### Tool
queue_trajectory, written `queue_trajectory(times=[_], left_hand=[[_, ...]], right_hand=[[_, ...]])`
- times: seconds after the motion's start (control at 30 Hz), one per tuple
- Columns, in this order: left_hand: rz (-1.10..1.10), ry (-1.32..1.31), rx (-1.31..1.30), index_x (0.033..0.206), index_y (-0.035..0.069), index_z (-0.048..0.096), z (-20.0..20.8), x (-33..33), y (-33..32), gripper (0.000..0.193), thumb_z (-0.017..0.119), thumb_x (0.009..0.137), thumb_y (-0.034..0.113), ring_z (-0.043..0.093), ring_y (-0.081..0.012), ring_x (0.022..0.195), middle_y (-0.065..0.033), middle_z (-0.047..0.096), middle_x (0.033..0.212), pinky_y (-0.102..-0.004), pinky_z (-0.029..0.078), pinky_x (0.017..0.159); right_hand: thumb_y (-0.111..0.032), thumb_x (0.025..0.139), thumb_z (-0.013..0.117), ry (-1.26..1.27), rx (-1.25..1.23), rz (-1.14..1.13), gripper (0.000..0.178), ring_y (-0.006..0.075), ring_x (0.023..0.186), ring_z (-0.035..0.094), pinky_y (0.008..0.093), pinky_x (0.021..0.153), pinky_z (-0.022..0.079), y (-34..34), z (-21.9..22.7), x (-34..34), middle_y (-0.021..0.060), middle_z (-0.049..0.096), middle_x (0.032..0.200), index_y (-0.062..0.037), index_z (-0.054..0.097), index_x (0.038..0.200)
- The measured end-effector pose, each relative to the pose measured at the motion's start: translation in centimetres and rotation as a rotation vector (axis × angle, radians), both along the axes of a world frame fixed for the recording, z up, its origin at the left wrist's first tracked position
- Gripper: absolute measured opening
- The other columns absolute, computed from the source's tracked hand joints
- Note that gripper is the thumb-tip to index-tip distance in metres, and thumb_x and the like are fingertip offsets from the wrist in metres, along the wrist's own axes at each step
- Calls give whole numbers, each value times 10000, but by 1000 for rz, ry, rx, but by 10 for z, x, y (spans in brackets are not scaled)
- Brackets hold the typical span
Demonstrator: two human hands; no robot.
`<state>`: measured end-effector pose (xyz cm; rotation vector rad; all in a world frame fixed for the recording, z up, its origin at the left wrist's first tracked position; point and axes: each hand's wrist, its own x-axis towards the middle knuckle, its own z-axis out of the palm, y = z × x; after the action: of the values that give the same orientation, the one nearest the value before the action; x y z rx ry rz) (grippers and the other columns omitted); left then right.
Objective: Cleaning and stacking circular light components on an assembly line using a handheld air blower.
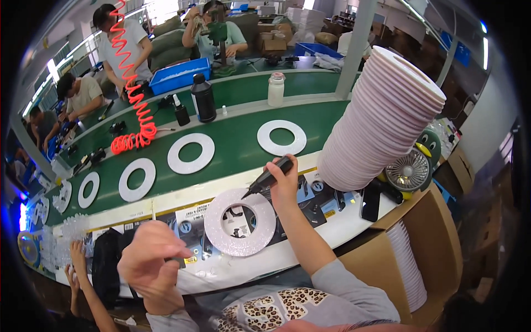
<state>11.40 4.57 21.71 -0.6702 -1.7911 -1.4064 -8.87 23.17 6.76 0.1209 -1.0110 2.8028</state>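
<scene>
A white glittery ring (219,237) lies flat on printed packaging sheets (191,224) at the white table edge in front of me. My right hand (285,176) is wrapped round a black pen-shaped tool with a pointed tip (266,176). That tip meets the ring's upper edge, touching or very close; its exact kind does not show. To the left of the ring and nearer to me, my left hand (152,259) hovers with curled fingers, apart from the ring. Whatever its fingers may pinch is too small or hidden to make out.
A tall leaning stack of white rings (368,124) stands at right, beside a small fan (409,169) and a phone (370,203). More rings (191,154) lie along the green belt (221,130). Bottles (203,98) line its far rail. An open carton (365,260) is at lower right; another person's hands (78,260) are at left.
</scene>
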Motion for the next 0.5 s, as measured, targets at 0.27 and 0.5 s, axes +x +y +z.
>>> queue_trajectory(times=[0.27,0.5], left_hand=[[-292,95,-86,1412,69,328,43,-7,44,678,663,855,260,478,-258,1036,-67,620,975,-458,369,883],[-416,347,118,1354,201,448,58,-2,50,523,659,877,245,385,-136,1140,147,598,1035,-491,229,970]], right_hand=[[0,795,662,-83,-106,59,388,178,858,555,339,797,488,6,-7,-2,49,530,941,-110,435,1090],[-52,813,665,-138,-192,142,272,140,848,561,327,769,482,13,-10,-10,21,553,899,-103,497,1021]])
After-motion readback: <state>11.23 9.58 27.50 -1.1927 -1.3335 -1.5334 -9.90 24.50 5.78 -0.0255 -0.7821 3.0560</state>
